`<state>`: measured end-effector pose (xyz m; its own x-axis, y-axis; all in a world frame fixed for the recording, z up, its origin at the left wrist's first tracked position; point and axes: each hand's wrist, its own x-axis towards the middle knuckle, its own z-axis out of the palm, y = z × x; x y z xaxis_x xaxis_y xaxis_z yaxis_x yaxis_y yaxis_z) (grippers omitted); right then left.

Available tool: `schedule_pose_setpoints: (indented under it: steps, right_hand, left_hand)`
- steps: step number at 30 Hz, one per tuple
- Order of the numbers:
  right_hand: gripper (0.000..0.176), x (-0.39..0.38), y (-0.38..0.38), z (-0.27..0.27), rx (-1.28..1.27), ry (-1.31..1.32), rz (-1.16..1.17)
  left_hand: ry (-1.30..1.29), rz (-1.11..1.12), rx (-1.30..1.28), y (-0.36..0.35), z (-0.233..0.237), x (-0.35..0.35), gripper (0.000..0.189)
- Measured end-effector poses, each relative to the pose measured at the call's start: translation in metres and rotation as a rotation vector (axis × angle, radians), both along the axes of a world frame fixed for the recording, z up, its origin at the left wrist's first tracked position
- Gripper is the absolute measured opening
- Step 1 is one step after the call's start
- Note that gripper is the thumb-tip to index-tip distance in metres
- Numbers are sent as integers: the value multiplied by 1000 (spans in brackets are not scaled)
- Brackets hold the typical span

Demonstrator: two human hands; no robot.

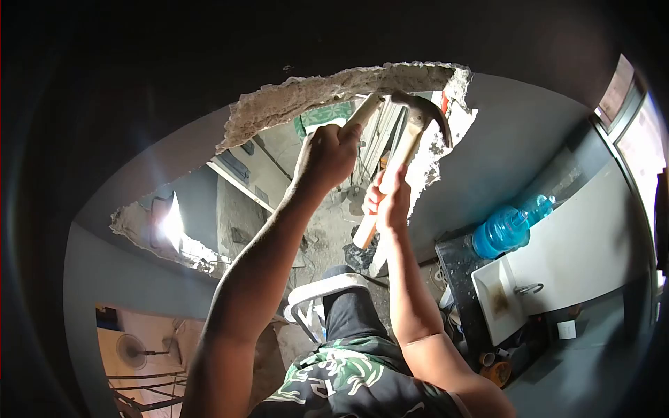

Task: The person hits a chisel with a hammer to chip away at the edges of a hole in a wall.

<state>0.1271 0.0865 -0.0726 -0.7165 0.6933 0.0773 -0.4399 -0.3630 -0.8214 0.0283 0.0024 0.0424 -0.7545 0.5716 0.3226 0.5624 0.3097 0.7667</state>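
Note:
My left hand [326, 159] is closed round a pale chisel-like tool [365, 115], whose upper end is at the broken top edge of a hole in the wall [300, 104]. My right hand [387, 198] grips the light wooden handle of a claw hammer [417, 111]. The hammer's dark metal head is beside the upper end of the chisel-like tool, near the rough rim. Whether the two tools touch, I cannot tell. The handle's lower end sticks out below my right hand.
At the right, blue water bottles [503, 232] lie on a dark counter beside a white sink [498, 299]. A white-edged step or stool [327, 287] is near my legs. A fan [132, 351] stands at lower left. Debris covers the floor beyond the hole.

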Motion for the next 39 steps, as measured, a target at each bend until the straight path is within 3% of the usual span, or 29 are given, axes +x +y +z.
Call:
schedule_pose_setpoints:
  steps: [4,7,9,11,13,17,19,22,23,26,28,29,32,35,37,39]
  right_hand:
    - [64,23,7,7,-149,158,-95]
    - [65,24,-3,14,-127,351,-226]
    - [65,11,-12,9,-179,327,-113]
    - [62,7,-6,13,-34,19,113]
    - [62,14,3,11,-62,39,119]
    - [66,18,6,8,-190,241,-143]
    - [68,14,-1,13,-307,353,-166]
    - [65,0,-1,8,-224,49,197]
    - [64,1,7,5,-207,77,235]
    - [66,11,18,-1,-258,11,138]
    - [67,18,17,-2,-350,178,21]
    - [67,20,12,6,-399,264,-55]
    - [67,5,10,4,-375,265,-63]
    - [66,-2,2,3,-179,18,213]
    - [64,6,10,-6,-220,-35,292]
    - [65,18,-1,-11,-199,-126,184]
  left_hand:
    - [-43,27,-140,5,18,8,48]
    - [72,22,-119,9,22,20,45]
    - [104,19,-96,14,24,21,42]
    - [98,5,-157,16,29,23,39]
    - [133,13,-155,21,28,24,36]
    - [191,8,-167,21,29,26,29]
    - [238,33,-206,25,30,30,25]
    - [236,19,-241,28,38,32,21]
    - [248,14,-273,31,39,32,20]
    - [299,24,-226,34,34,35,25]
    - [387,68,-126,31,34,35,31]
    - [292,36,-177,30,34,34,31]
    - [253,37,-190,30,39,41,28]
    - [188,8,-225,30,44,39,26]
    - [239,16,-276,24,32,28,23]
    - [280,26,-202,4,9,5,29]
